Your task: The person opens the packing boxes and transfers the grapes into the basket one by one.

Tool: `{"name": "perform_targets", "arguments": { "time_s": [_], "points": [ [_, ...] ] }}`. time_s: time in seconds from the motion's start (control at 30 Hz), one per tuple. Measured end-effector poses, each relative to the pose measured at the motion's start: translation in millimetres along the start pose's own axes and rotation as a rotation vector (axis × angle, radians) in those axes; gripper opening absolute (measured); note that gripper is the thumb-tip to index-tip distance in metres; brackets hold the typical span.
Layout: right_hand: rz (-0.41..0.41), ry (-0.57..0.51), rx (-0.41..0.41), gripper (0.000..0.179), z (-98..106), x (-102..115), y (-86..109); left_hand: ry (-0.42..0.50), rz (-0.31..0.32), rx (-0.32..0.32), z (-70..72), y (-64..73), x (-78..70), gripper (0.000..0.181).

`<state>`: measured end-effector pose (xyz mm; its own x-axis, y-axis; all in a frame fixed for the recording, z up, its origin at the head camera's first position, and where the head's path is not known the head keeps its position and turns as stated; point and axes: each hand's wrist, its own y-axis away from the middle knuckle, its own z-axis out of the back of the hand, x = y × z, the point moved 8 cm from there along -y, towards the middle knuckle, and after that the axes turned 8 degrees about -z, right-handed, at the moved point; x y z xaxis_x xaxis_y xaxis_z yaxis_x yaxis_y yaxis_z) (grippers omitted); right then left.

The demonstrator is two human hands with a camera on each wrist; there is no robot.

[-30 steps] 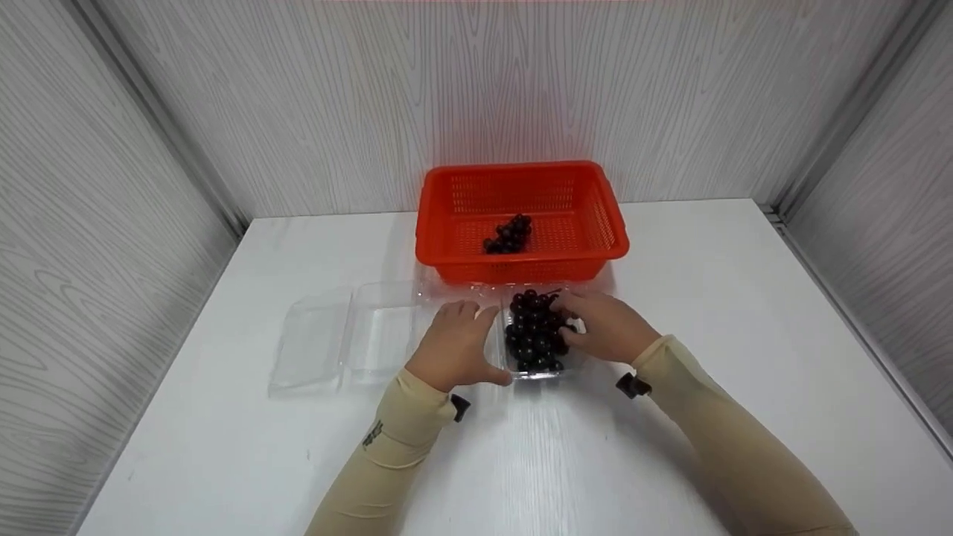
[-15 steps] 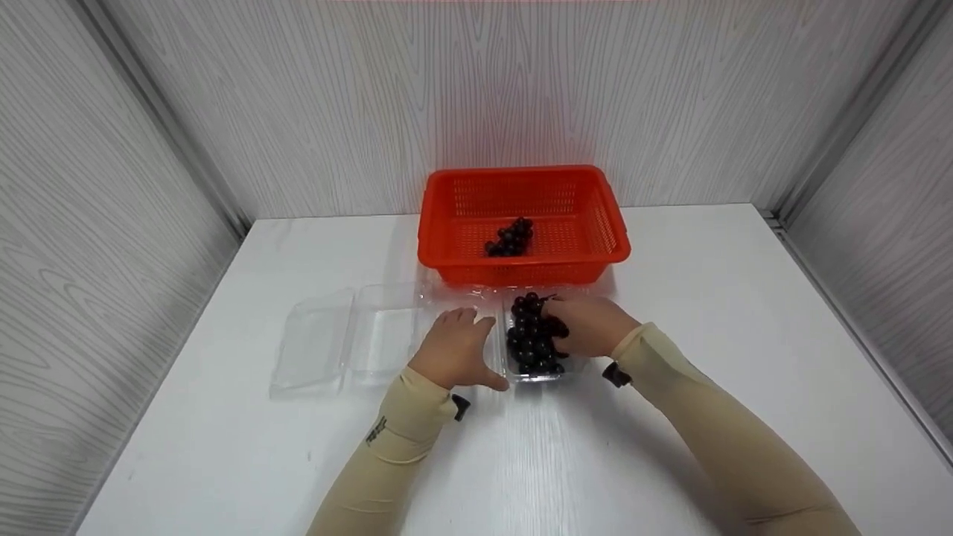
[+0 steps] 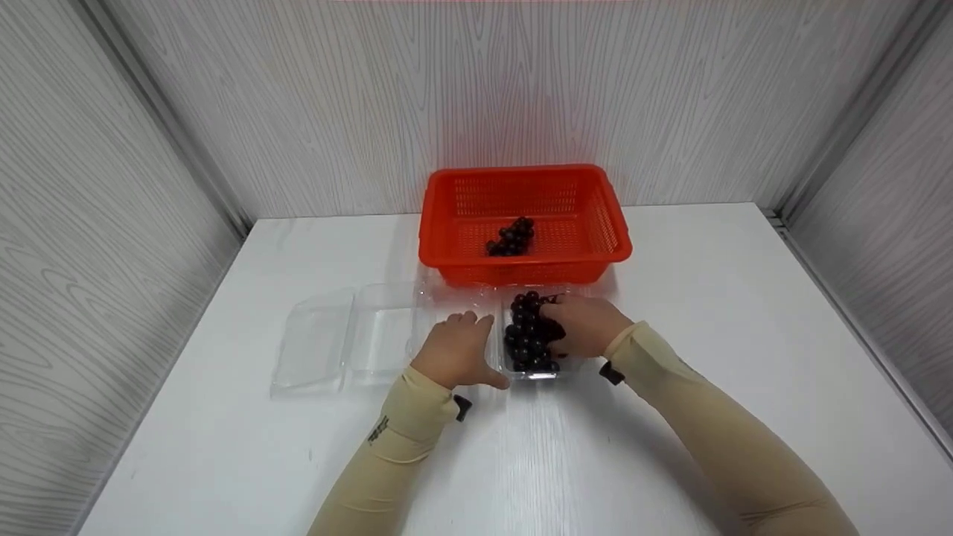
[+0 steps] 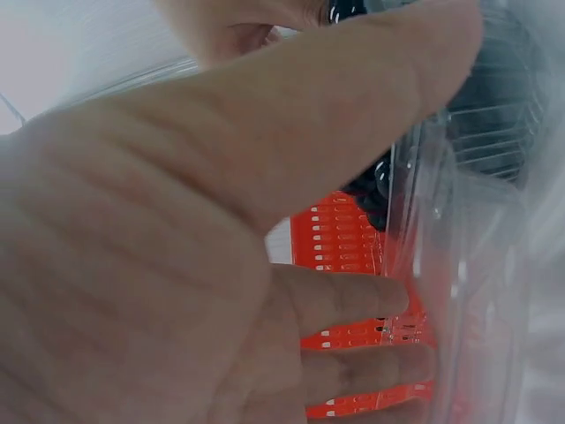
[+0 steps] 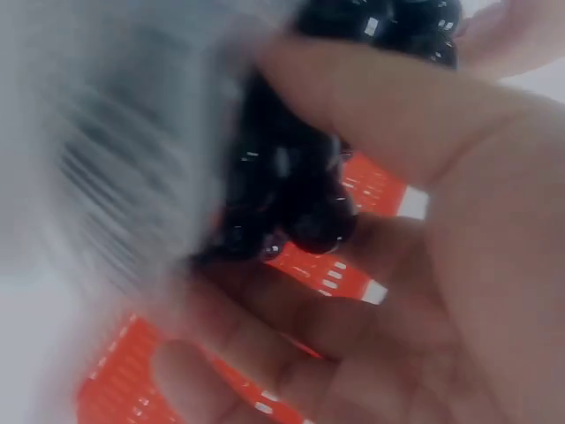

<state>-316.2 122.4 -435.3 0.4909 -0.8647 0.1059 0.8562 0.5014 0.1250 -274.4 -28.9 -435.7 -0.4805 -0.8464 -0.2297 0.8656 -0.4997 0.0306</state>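
A bunch of dark grapes [image 3: 526, 344] lies in a clear plastic box [image 3: 541, 376] in front of the basket. My right hand [image 3: 592, 325] reaches in from the right and holds the bunch. In the right wrist view, its thumb and fingers lie on opposite sides of the grapes [image 5: 309, 212], partly behind blurred clear plastic. On the box's left, my left hand [image 3: 456, 353] is spread with the thumb apart, over the box's opened lid [image 3: 453, 301]. Its fingertips reach the clear plastic [image 4: 446, 265] in the left wrist view; whether they touch it cannot be told.
Behind the box stands a red perforated basket [image 3: 521, 272] with a smaller bunch of dark grapes [image 3: 511, 238] inside. Another clear box [image 3: 383, 335] lies opened to the left, its lid [image 3: 309, 342] flat on the white table [image 3: 223, 439]. Wood-grain panels [image 3: 335, 112] enclose the table's back and sides.
My right hand has moved left and farther into the box, its fingers now deeper around the grapes. The grapes have shifted slightly left. My left hand has stayed nearly still.
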Motion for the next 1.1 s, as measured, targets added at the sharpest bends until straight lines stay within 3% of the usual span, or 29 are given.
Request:
{"name": "perform_targets", "arguments": {
  "time_s": [0.33,0.57,0.9,1.1],
  "points": [
    [0.082,-0.018,-0.091,0.020,0.8,-4.9,1.6,0.009,-0.002,0.006,2.8,0.3,-1.1,0.095],
    [0.026,-0.106,-0.114,0.023,1.0,-7.7,4.2,0.005,-0.011,-0.003,2.2,0.7,-2.4,0.096],
    [0.040,-0.096,-0.174,0.027,-1.5,-7.5,2.6,-0.019,-0.009,-0.009,-1.4,-0.7,-1.8,0.092],
    [-0.001,-0.163,-0.174,0.034,-1.1,-9.5,2.9,-0.017,-0.019,-0.014,-1.0,-0.6,-1.9,0.093]
  ]
}}
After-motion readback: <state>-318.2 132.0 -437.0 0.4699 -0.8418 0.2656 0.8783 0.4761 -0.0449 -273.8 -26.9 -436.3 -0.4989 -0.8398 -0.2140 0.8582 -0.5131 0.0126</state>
